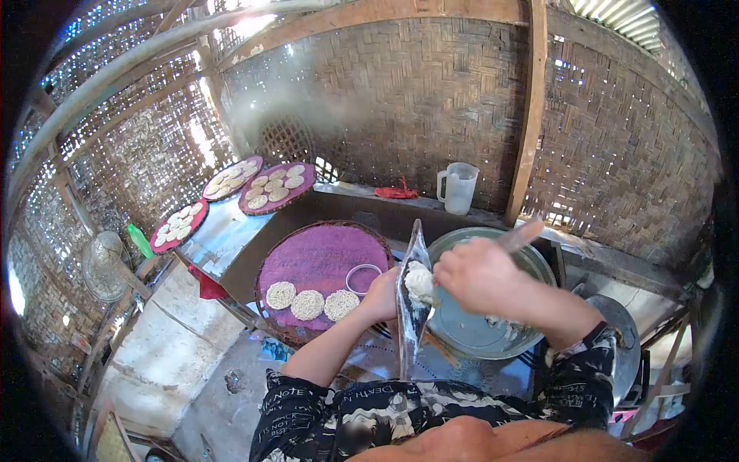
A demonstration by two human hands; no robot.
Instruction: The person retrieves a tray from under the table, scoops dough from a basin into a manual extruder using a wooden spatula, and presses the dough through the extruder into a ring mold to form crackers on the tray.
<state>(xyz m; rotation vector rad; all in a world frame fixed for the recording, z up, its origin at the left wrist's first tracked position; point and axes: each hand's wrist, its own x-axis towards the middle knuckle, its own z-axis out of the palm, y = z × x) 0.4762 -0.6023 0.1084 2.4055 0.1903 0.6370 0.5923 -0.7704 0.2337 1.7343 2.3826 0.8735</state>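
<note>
My left hand is closed on a long, narrow board with pointed ends, steadying it from the left side. A lump of white, sticky dough lies on that board. My right hand is wrapped around a tool with a wooden handle, its working end hidden at the dough. Beside my left hand, a thin ring rests on a round tray covered with purple cloth. Three round, grainy cakes lie along the tray's near edge. Below my right hand sits a wide green basin.
A clear plastic jug and a red plastic bag stand on the back ledge. Trays of pale discs rest at the back left, near a green bottle. A wooden post rises against the woven wall.
</note>
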